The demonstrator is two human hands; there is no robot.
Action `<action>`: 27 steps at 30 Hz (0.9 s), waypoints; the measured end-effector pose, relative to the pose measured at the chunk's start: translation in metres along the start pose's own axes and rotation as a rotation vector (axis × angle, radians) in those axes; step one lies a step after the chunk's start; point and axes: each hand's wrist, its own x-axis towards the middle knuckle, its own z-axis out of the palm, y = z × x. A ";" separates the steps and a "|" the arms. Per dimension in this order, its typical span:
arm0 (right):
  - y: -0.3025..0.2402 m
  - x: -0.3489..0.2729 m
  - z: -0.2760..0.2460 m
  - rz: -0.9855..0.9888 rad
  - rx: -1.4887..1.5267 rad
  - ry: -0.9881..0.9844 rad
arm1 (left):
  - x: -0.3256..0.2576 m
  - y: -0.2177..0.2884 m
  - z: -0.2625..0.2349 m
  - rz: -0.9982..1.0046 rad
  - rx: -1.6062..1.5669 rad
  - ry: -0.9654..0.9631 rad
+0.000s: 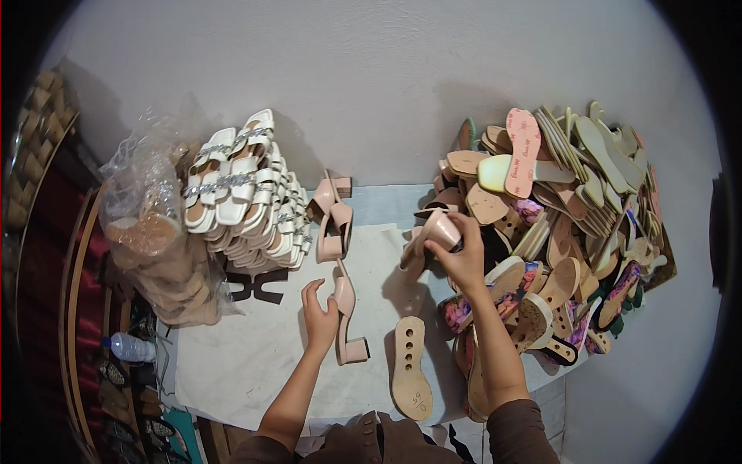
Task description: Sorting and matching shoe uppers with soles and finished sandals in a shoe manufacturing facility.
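Over the right half of the table, my right hand [462, 255] is closed around a pink heeled mule [440, 230], lifted off the cloth and tilted. Fingers curved and apart, my left hand [318, 313] is open beside another pink block-heeled mule [345, 301] that lies on its side. Its thumb is close to this shoe; I cannot tell whether they touch. Behind it are more pink block-heeled mules [332, 224]. A beige sole [410, 371] with several round holes lies flat nearer to me.
White sandals [239, 189] are stacked at the left, beside a clear plastic bag [158, 255] of soles. Dark cut-out pieces [255, 286] lie before the stack. A large heap of insoles and shoe parts [556, 232] fills the right. A water bottle [131, 348] stands left of the table.
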 end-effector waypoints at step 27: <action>-0.010 -0.039 0.048 0.640 0.439 0.017 | -0.051 -0.032 -0.027 -0.208 0.339 -0.408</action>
